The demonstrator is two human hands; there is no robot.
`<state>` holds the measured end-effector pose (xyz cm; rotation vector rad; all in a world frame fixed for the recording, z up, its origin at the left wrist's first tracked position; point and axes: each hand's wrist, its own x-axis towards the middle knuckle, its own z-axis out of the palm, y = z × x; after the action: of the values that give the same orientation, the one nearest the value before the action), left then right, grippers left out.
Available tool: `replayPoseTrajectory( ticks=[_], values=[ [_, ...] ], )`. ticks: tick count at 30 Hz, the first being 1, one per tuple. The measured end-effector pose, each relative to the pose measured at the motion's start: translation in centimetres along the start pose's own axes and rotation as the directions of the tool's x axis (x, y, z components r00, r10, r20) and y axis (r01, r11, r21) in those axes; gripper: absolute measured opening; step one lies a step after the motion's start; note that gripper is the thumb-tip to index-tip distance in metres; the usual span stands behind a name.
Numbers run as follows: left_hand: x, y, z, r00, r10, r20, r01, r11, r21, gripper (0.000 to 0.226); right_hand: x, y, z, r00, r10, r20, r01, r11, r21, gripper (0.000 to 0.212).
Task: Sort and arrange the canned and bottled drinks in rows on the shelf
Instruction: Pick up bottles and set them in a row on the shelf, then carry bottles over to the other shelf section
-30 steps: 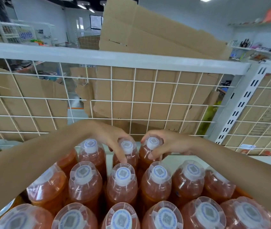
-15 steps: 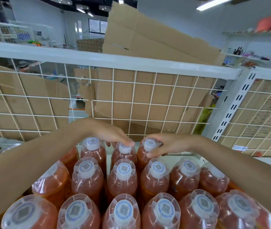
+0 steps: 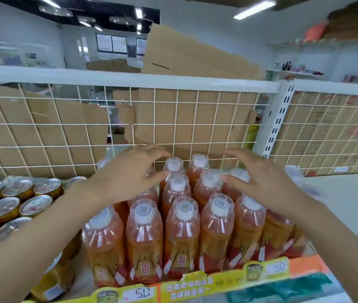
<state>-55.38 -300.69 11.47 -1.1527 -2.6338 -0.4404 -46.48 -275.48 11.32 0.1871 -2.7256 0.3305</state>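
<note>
Several orange drink bottles [image 3: 182,232] with white caps stand in rows on the white shelf [image 3: 348,206]. My left hand [image 3: 127,173] hovers over the left rear bottles, fingers spread and holding nothing. My right hand [image 3: 261,180] hovers over the right rear bottles, fingers spread, empty too. Two rear bottles [image 3: 197,165] show between the hands. Gold cans [image 3: 11,206] with silver lids stand in rows to the left of the bottles.
A white wire grid [image 3: 64,136] backs the shelf, with flattened cardboard [image 3: 195,60] behind it. A slotted white upright [image 3: 276,119] stands at the right. Yellow price strips [image 3: 195,285] line the shelf's front edge. Bare shelf surface lies to the right of the bottles.
Both hands have let go of the rear bottle caps and lifted, fingers spread. The view has pulled back, showing the cans and the shelf's front edge.
</note>
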Motion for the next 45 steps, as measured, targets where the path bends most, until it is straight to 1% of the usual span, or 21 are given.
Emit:
replayPoseTrajectory(
  ticks=[1, 2, 5, 6, 8, 10, 14, 18, 20, 24, 31, 34, 38, 45],
  values=[
    [-1.4, 0.3, 0.0, 0.999, 0.001, -0.034, -0.001, 1.000, -0.005, 0.071, -1.6, -0.6, 0.2, 0.999, 0.015, -0.041, -0.015, 1.000, -0.005, 0.054],
    [-2.7, 0.6, 0.1, 0.998, 0.004, -0.060, -0.005, 1.000, -0.013, 0.073, -3.1, -1.1, 0.5, 0.997, 0.026, -0.079, -0.027, 1.000, -0.014, 0.052],
    [-6.4, 1.8, 1.0, 0.994, 0.026, -0.107, -0.031, 0.999, -0.044, 0.066, -7.7, -2.6, 1.6, 0.989, 0.048, -0.140, -0.054, 0.998, -0.039, 0.057],
    [-7.4, 2.3, 1.3, 0.993, 0.024, -0.113, -0.029, 0.999, -0.046, 0.063, -9.2, -2.9, 1.9, 0.986, 0.061, -0.154, -0.070, 0.996, -0.050, 0.055],
    [-9.1, 3.3, 2.1, 0.992, 0.026, -0.125, -0.028, 0.999, -0.019, 0.059, -12.1, -3.5, 2.4, 0.980, 0.085, -0.182, -0.103, 0.991, -0.090, 0.051],
    [-10.4, 4.3, 2.7, 0.990, 0.040, -0.133, -0.038, 0.999, 0.018, 0.054, -14.8, -3.8, 2.5, 0.972, 0.125, -0.199, -0.145, 0.985, -0.090, 0.051],
    [-11.7, 7.1, 4.3, 0.990, 0.069, -0.126, -0.069, 0.998, 0.002, 0.050, -19.9, -3.7, 2.0, 0.943, 0.207, -0.262, -0.244, 0.963, -0.117, 0.048],
    [-11.3, 10.1, 7.3, 0.979, 0.197, -0.044, -0.200, 0.975, -0.092, 0.048, -25.1, -2.8, 0.9, 0.904, 0.293, -0.311, -0.337, 0.936, -0.098, 0.045],
    [-10.5, 12.1, 8.8, 0.967, 0.254, -0.026, -0.256, 0.961, -0.109, 0.049, -27.8, -2.0, 0.1, 0.877, 0.345, -0.335, -0.396, 0.913, -0.096, 0.045],
    [-8.3, 17.7, 11.4, 0.940, 0.339, -0.022, -0.339, 0.929, -0.149, 0.051, -33.3, 0.6, -2.3, 0.829, 0.429, -0.359, -0.498, 0.859, -0.124, 0.045],
    [-3.7, 30.1, 15.8, 0.883, 0.461, -0.083, -0.467, 0.852, -0.238, 0.051, -43.6, 7.1, -7.8, 0.724, 0.565, -0.396, -0.656, 0.741, -0.143, 0.046],
    [-2.1, 35.0, 18.0, 0.889, 0.450, -0.087, -0.456, 0.846, -0.277, 0.055, -47.8, 10.7, -9.9, 0.696, 0.610, -0.378, -0.693, 0.710, -0.130, 0.047],
    [-0.7, 39.8, 21.1, 0.902, 0.418, -0.103, -0.429, 0.854, -0.295, 0.057, -52.5, 15.3, -11.8, 0.671, 0.643, -0.370, -0.725, 0.674, -0.142, 0.037],
    [1.5, 44.4, 24.6, 0.914, 0.404, -0.050, -0.399, 0.866, -0.302, 0.055, -55.8, 21.8, -14.0, 0.660, 0.676, -0.329, -0.738, 0.664, -0.116, 0.037]
  ],
)
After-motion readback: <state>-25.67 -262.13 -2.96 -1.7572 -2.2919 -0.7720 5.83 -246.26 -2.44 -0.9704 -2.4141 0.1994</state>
